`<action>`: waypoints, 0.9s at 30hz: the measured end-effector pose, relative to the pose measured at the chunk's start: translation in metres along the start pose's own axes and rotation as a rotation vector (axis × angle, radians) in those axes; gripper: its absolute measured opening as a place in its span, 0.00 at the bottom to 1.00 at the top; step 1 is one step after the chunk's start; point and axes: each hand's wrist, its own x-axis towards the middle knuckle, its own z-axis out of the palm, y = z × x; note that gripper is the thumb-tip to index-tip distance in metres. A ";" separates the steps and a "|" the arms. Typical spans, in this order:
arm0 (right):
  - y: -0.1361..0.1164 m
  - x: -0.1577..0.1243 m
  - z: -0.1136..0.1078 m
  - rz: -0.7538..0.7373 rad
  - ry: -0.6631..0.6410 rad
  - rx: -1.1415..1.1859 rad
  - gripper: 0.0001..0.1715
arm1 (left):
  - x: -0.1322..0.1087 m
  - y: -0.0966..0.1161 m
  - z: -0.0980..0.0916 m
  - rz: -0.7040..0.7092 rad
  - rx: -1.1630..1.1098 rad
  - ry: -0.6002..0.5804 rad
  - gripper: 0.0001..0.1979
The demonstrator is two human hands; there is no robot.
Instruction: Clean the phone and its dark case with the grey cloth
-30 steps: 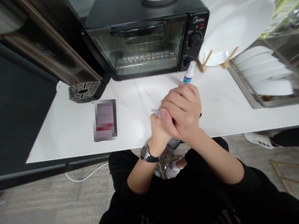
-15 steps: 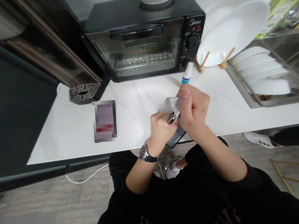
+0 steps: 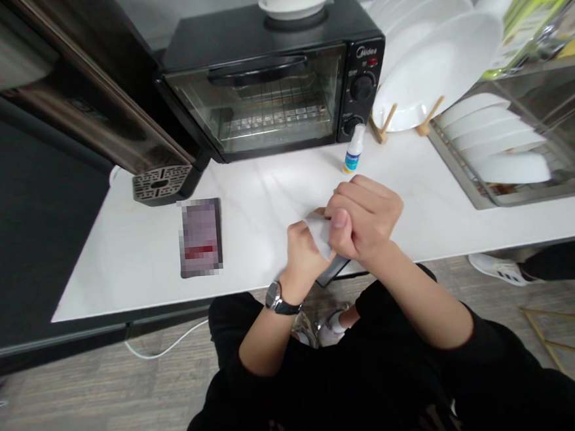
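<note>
My left hand [image 3: 306, 252], with a watch [image 3: 274, 296] on its wrist, is closed around something mostly hidden behind the fingers. Between the two hands shows a light grey cloth [image 3: 320, 233]. My right hand [image 3: 365, 220] is closed on this cloth, its thumb pressed against the fist. Below the hands, a dark flat object [image 3: 333, 271] lies at the counter's front edge, partly covered. Just beyond my right hand stands a small spray bottle [image 3: 352, 150] with a white cap and blue label.
A black toaster oven [image 3: 270, 105] stands at the back, with white dishes [image 3: 425, 74] in a rack to its right. A phone [image 3: 200, 238], partly pixelated, lies left on the white counter [image 3: 138, 265]. A metal sink rack [image 3: 512, 193] holds bowls. A person's shoe [image 3: 495, 268] shows below right.
My right hand has turned and shifted slightly down and left over the cloth. The shiny metal piece seen between the hands is now hidden. More of the spray bottle shows.
</note>
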 end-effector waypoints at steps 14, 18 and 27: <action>-0.009 0.014 -0.006 -0.167 -0.220 -0.126 0.21 | 0.007 0.001 0.001 0.060 -0.023 0.142 0.18; -0.009 0.013 -0.002 0.011 -0.174 -0.036 0.23 | 0.011 0.007 -0.005 0.052 -0.022 0.152 0.15; -0.002 0.000 0.005 0.587 -0.020 0.344 0.31 | 0.007 0.006 -0.009 -0.015 -0.127 0.148 0.24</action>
